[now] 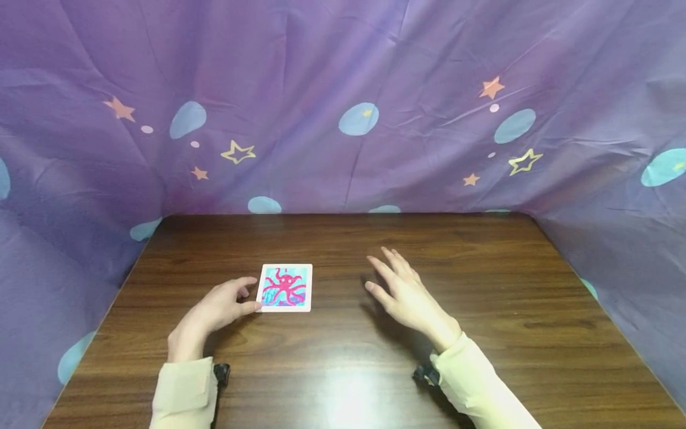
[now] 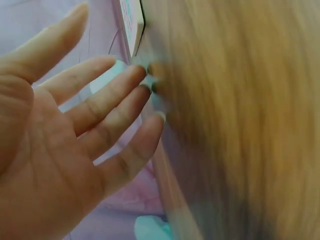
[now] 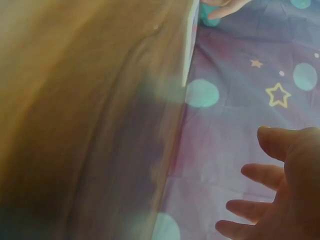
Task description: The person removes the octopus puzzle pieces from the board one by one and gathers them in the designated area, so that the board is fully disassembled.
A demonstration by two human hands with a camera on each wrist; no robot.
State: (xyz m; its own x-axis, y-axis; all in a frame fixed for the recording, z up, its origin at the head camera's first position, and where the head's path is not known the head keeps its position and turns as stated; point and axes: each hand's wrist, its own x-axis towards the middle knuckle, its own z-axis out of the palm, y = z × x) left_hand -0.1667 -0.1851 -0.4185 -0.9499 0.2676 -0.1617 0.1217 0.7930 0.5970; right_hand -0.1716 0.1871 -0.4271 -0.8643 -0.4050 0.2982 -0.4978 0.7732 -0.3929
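Observation:
A flat square picture board [image 1: 284, 288] with a white border lies on the brown wooden table, showing a pink octopus on a blue background. At its left edge is my left hand [image 1: 217, 310], the thumb tip right at the near left corner in the head view. In the left wrist view, the left hand's fingers [image 2: 107, 102] are spread and hold nothing, with the board's edge [image 2: 132, 25] beyond them. My right hand [image 1: 407, 295] hovers over the table to the right of the board, its fingers loosely extended and nothing in them.
The wooden table [image 1: 482, 268] has a shiny light reflection near its front. A purple cloth [image 1: 300, 89] with stars and blue spots hangs behind the table and along both sides. Each wrist carries a black strap device [image 1: 427, 375] at the cream sleeve.

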